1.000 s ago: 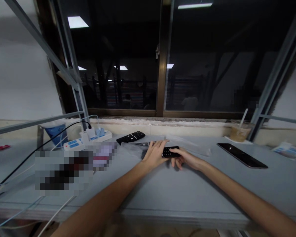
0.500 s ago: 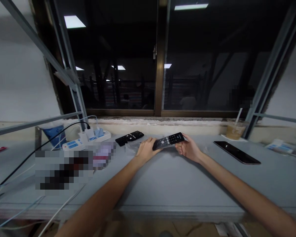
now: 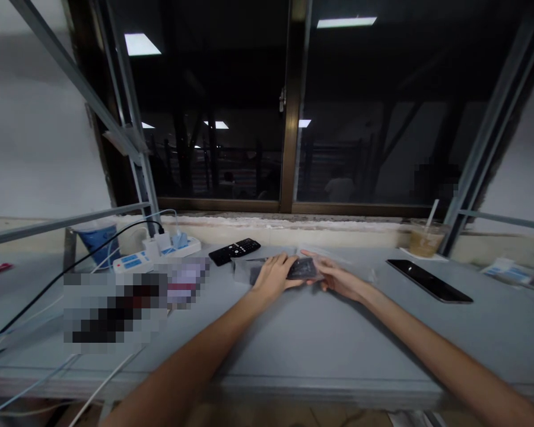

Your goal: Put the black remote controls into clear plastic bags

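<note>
1. The left hand [image 3: 273, 276] is closed on the left end of a dark remote [image 3: 303, 268]. Its fingers curl over the top.
2. The right hand [image 3: 334, 276] grips the right end of the same dark remote. Its fingers are bent around the edge.
3. The dark remote is low over the grey worktop [image 3: 293, 338], near the middle and toward the far side. I cannot tell if it touches the worktop.
4. The dark remote looks pale and shiny, as if it sits inside a clear bag [image 3: 245, 270]. The clear bag sticks out to the left of the left hand.
5. A second remote [image 3: 234, 251] lies flat just behind the clear bag, a bit to the left.
6. A white power strip [image 3: 160, 251] with plugs in it lies further left. A black cord runs from it toward the left edge.
7. A blue tub [image 3: 98, 238] stands behind the power strip.
8. A black phone [image 3: 429, 280] lies flat on the right, well apart from the hands.
9. A cup [image 3: 424, 241] with a straw stands behind the phone, by the dark window [image 3: 213, 130].
</note>
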A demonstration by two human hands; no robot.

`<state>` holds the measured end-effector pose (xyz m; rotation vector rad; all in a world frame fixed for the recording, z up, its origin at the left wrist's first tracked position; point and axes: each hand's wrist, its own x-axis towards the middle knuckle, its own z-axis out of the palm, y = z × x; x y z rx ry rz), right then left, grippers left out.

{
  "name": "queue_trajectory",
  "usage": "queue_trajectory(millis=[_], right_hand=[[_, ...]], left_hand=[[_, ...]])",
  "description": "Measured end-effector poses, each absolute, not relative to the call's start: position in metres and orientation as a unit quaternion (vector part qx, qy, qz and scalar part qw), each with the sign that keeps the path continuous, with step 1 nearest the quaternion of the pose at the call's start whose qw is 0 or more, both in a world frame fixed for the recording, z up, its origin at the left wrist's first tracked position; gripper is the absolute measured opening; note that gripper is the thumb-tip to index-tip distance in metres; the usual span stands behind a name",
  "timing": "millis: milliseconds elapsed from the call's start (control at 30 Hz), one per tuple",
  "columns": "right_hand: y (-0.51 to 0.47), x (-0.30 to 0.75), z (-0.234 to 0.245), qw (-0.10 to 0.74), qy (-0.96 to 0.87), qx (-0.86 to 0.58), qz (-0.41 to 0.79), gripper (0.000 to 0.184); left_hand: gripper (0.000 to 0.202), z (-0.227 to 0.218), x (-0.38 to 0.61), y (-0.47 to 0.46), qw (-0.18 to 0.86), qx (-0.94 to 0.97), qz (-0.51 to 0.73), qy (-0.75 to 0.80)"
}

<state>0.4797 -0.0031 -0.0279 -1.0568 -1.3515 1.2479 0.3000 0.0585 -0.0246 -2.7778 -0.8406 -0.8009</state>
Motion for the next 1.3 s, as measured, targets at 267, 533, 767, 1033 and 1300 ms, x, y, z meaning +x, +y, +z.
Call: queue_trajectory(millis=[267, 533, 767, 1033, 1300], right_hand=[[-0.001, 0.474, -0.033, 0.48, -0.575, -0.52, 0.411, 0.065], [0.002, 0.463, -0.034, 0.5, -0.576, -0.546, 0.346, 0.058], [0.006, 0.479, -0.029, 0.55, -0.533, -0.561, 0.314, 0.061], [0.016, 0.522, -0.034, 0.54, -0.545, -0.635, 0.089, 0.032], [0.017, 0.531, -0.052, 0.313, -0.597, -0.737, -0.043, 0.035]], left_hand=[[0.056, -0.024, 0.306, 0.049, 0.093, -0.934, -0.24, -0.249], [0.05, -0.029, 0.31, 0.049, 0.056, -0.934, -0.24, -0.258], [0.048, -0.033, 0.305, 0.064, 0.087, -0.941, -0.234, -0.228], [0.027, -0.031, 0.301, 0.06, 0.112, -0.93, -0.232, -0.263], [0.031, -0.037, 0.305, 0.064, 0.082, -0.936, -0.239, -0.245]])
